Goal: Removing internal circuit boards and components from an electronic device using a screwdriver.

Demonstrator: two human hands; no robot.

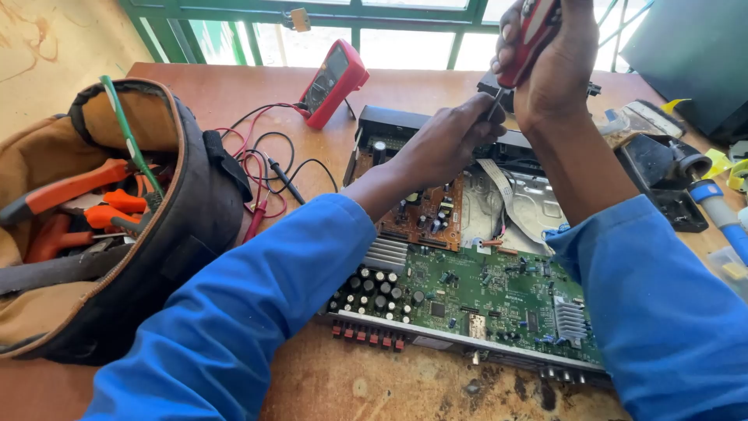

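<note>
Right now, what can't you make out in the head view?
- Screwdriver: handle top cut off by the upper edge; tip hidden behind the left hand, so what it meets is unclear.
- Right hand: partly cut off by the upper edge.
- Open device chassis: rear part covered by both hands and forearms.
- Tool bag: contents partly buried; left side cut off.
- Multimeter: display too small to read.

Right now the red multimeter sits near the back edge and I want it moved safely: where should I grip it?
Grip the red multimeter across its long rubbery sides at mid-body, coming from above. It lies tilted, screen up, and its leads trail toward the tool bag.
</note>
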